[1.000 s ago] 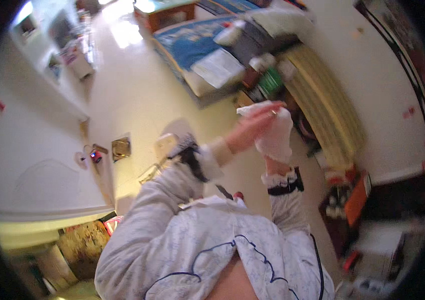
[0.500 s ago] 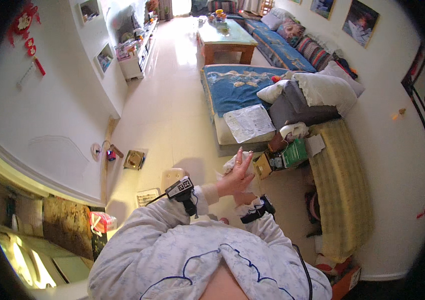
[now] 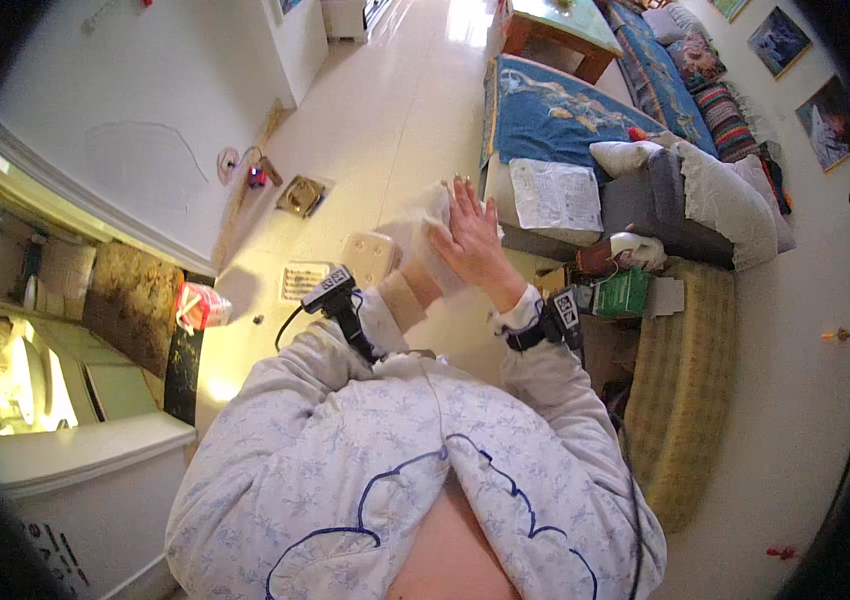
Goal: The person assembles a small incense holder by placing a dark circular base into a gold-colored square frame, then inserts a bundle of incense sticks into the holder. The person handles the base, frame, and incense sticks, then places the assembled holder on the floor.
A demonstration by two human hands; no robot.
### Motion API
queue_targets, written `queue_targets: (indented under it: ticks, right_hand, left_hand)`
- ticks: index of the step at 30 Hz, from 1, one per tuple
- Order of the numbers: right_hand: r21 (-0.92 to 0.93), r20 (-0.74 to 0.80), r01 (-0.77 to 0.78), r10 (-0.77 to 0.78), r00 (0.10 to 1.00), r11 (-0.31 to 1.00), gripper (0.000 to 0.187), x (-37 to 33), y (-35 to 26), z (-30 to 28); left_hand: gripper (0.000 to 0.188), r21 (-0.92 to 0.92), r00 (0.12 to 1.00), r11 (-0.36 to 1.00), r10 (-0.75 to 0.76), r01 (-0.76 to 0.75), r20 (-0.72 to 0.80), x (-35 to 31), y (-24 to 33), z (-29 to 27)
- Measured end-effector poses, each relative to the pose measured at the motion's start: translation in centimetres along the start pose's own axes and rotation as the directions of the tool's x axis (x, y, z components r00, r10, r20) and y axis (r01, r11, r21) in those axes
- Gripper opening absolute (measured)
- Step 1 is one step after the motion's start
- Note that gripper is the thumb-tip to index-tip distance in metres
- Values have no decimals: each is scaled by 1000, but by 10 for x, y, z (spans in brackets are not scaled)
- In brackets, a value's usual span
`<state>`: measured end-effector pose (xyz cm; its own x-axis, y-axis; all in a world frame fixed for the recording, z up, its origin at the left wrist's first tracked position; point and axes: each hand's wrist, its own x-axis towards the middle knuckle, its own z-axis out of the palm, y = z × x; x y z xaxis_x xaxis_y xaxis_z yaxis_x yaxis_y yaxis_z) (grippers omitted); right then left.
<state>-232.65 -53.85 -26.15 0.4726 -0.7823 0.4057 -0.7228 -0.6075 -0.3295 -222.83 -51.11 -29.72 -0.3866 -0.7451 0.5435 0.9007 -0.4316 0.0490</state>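
My right hand is stretched out flat, its fingers pointing away from me. Its palm presses against a thin white tissue, which shows past the thumb side. My left hand is on the other side of the tissue, so its fingers are hidden behind the tissue and the right hand. The two hands meet in front of my chest, above the floor. Each wrist carries a strapped-on black device.
A beige stool stands beyond my left forearm, near a tray of small items. A red-and-white bucket is at the left. The blue-covered sofa, a green box and a yellow checked covered bench line the right.
My right hand has come up from below to lie flat over the tissue. My left hand, spread on top before, is now behind it. The view has tilted down and turned left.
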Motion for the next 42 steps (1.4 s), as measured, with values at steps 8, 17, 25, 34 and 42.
queue_targets:
  ticks: [8, 17, 25, 34, 42]
  right_hand:
    - [168, -117, 97, -78, 990, 981, 53, 22, -95, -26]
    - [697, 657, -561, 86, 749, -446, 43, -31, -88, 32]
    - [702, 687, -535, 249, 683, -470, 48, -70, -84, 93]
    - [641, 733, -507, 264, 627, -576, 53, -48, -89, 81]
    - [405, 794, -605, -64, 604, -686, 76, 24, -78, 66]
  left_hand:
    - [64, 623, 803, 782, 382, -17, -458, -37, 74, 34]
    - [30, 652, 688, 717, 344, 246, -639, -50, 63, 111]
    - [25, 825, 616, 543, 598, 158, -512, -82, 38, 71]
    - [81, 562, 453, -227, 839, 796, -302, -79, 29, 29]
    - [85, 601, 676, -474, 720, 643, -156, -131, 72, 55]
